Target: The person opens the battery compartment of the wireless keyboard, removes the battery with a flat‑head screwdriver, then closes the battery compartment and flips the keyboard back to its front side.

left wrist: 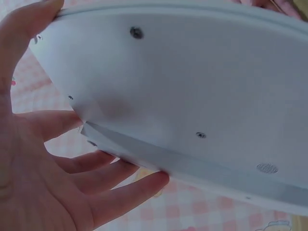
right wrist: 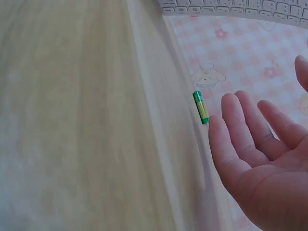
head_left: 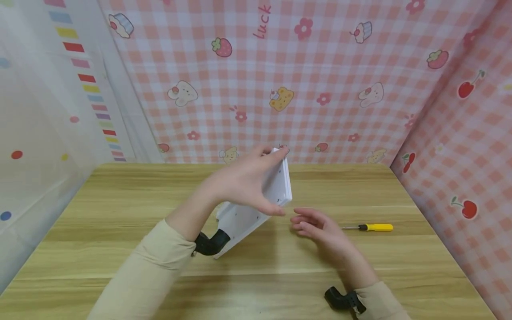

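Note:
A white keyboard (head_left: 242,221) is tilted up off the table, its screw-dotted underside turned toward me. My left hand (head_left: 240,182) grips it by one end, thumb on one long edge and fingers at the other, as the left wrist view shows along the keyboard's underside (left wrist: 168,82). Apart from the keyboard, my right hand (head_left: 322,231) holds nothing, its fingers loosely bent. In the right wrist view, a green and yellow battery (right wrist: 201,108) appears beyond the fingertips of the right hand (right wrist: 260,159), and the keyboard's keys (right wrist: 231,8) show at the top.
A screwdriver (head_left: 378,227) with a yellow handle lies on the wooden table (head_left: 120,249), to the right of my right hand. Pink checked cloth (head_left: 256,71) hangs behind the table and along its right side. A white sheet (head_left: 36,133) hangs at the left.

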`<state>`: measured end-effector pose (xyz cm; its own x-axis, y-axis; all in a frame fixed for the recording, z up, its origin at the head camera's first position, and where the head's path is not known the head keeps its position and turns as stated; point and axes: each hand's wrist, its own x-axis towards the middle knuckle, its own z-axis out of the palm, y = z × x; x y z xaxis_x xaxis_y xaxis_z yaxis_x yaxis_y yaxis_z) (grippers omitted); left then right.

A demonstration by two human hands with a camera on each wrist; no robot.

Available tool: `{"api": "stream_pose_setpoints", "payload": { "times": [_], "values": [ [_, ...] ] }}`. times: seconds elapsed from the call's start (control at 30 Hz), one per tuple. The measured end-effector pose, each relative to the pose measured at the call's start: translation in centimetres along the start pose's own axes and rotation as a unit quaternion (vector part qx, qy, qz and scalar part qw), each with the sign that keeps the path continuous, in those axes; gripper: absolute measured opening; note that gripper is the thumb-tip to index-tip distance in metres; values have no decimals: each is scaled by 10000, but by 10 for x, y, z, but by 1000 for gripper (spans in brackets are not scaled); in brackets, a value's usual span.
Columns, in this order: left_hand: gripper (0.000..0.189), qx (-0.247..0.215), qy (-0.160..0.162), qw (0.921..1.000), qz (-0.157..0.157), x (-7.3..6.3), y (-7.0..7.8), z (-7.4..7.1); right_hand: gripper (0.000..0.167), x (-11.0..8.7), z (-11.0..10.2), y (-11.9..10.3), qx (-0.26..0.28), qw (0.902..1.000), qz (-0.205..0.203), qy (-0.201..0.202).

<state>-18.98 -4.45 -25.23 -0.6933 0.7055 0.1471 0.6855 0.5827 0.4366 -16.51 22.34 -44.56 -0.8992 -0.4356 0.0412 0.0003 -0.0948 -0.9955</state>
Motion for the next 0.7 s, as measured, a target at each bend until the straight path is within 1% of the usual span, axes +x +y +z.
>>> {"api": "stream_pose_setpoints", "payload": {
  "times": [0.23,0.37,0.47,0.57,0.7],
  "values": [
    [116,-132,-28,9998,-172,-9,-3,-17,55,2,3,-1,-131,9998,165,26],
    [112,-290,-91,9994,-176,-14,-4,-28,54,3,2,-1,-204,9997,161,1],
    [109,-392,-84,9992,-94,-17,-7,-34,54,4,2,0,-229,9996,133,-33],
    [106,-825,-62,9966,-60,-21,-11,-39,54,4,2,0,-287,9995,128,-41],
    [104,-1697,-80,9854,76,-27,-19,-44,53,5,2,0,-325,9994,131,-60]
  ]
}}
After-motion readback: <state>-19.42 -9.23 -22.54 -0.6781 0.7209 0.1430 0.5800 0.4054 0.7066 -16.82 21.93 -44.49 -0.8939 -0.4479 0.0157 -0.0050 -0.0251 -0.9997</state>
